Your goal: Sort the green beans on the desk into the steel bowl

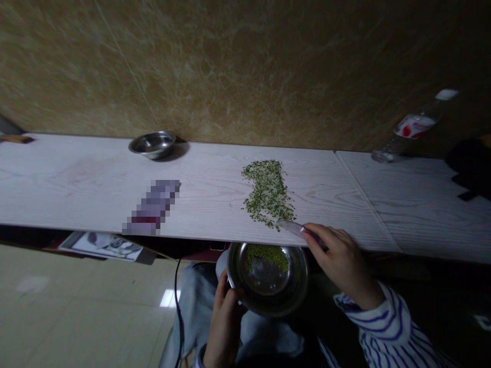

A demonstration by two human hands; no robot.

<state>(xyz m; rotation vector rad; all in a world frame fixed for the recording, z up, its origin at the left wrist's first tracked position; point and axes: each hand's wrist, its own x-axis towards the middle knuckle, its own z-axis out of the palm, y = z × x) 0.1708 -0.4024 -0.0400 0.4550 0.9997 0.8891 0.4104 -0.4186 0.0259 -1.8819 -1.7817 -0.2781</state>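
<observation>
Small green grains (268,191), mung beans by their look, lie scattered in a loose patch on the white wood-grain tabletop (215,194). My right hand (339,258) is closed on a slim utensil (293,227) with a pale, flat end. That end touches the near edge of the patch; whether it is a knife or a spoon I cannot tell. Just below the table edge, my left hand (228,306) grips the left rim of a steel bowl (301,291) above my lap. More green grains rest inside the bowl, gathered at its far side.
A small steel bowl (153,145) stands near the wall, with a blurred-out flat item (153,207) nearer the edge. A plastic bottle (414,128) stands at the back right, beside a dark object (470,166). A wooden handle (17,138) lies far left.
</observation>
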